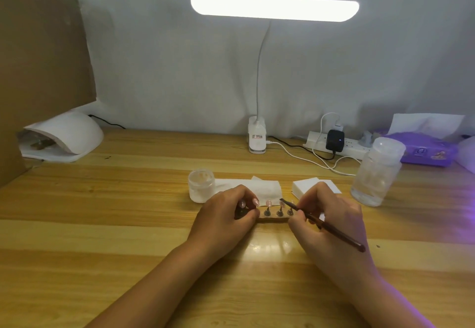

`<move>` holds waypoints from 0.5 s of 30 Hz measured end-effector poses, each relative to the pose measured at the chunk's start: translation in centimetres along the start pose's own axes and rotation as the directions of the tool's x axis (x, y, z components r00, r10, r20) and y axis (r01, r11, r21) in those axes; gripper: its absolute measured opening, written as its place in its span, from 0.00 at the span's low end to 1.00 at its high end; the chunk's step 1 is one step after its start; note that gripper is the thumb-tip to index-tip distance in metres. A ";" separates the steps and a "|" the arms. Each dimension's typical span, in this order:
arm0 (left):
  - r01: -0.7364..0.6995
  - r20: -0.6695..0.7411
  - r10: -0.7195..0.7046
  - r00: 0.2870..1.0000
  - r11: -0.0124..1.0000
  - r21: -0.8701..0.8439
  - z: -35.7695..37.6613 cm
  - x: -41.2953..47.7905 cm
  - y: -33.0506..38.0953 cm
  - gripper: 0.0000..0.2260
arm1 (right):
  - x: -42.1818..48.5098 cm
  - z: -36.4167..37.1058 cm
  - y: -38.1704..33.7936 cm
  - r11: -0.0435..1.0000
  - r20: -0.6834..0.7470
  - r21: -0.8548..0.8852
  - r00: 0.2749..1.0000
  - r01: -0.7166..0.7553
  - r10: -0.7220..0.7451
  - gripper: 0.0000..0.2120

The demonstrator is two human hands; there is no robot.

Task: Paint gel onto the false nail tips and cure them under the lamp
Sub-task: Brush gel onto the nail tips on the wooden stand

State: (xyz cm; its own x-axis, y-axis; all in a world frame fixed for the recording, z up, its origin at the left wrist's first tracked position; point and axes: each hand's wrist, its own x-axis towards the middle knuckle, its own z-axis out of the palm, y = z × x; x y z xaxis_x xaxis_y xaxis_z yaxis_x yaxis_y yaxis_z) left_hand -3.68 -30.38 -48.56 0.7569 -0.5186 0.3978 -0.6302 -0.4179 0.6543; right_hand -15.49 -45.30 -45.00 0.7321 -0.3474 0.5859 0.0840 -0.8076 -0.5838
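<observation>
**Brush Poised Over the Row of Nail Tips**

And there it was, centre of the table: the dark holder lay flat on the wood with its nail tips standing up in a row on little pegs. The left hand clamped the holder's left end, fingers curled over it and thumb tucked in front. What a steady grip! The right hand pinched the brush between thumb and fingers close to the bristles, while the dark handle ran back over the hand toward the lower right. The bristle end sat right at one of the tips on the right side of the row; whether it actually touched could not be told.

Just behind the hands lay a white tissue, with a small clear jar at its left edge and a stack of white pads to its right. Farther right stood a tall clear bottle.

Far left, well apart from the action, the white domed curing lamp sat against a sheet of cardboard. At the back a desk lamp glowed over everything, with a power strip and a purple box to the right of its base.
</observation>
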 end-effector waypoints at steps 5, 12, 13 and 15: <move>-0.016 -0.008 0.016 1.000 1.000 0.007 0.1 0.0 -0.2 0.04 | 0.1 -0.3 0.3 0.998 0.002 0.047 0.999 -0.043 0.043 0.10; -0.031 -0.016 0.031 0.999 0.999 0.027 0.1 0.0 -0.1 0.04 | 0.1 -0.6 0.3 0.995 -0.026 0.089 0.998 -0.048 0.051 0.09; -0.033 -0.019 0.034 0.999 0.999 0.024 0.1 -0.1 -0.1 0.04 | 0.2 -0.7 0.4 0.995 -0.049 0.087 0.997 -0.053 0.058 0.09; -0.034 -0.025 0.035 0.999 0.999 0.021 0.1 -0.1 0.0 0.04 | 0.3 -0.8 0.6 0.998 -0.042 0.044 0.998 -0.051 0.053 0.09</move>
State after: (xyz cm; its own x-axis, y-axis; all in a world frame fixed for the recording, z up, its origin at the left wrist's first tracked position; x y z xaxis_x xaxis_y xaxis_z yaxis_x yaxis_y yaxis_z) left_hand -3.72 -30.40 -48.67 0.7387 -0.5140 0.4360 -0.6592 -0.4158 0.6266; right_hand -15.78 -46.29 -44.77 0.7067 -0.4094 0.5770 0.0758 -0.7670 -0.6371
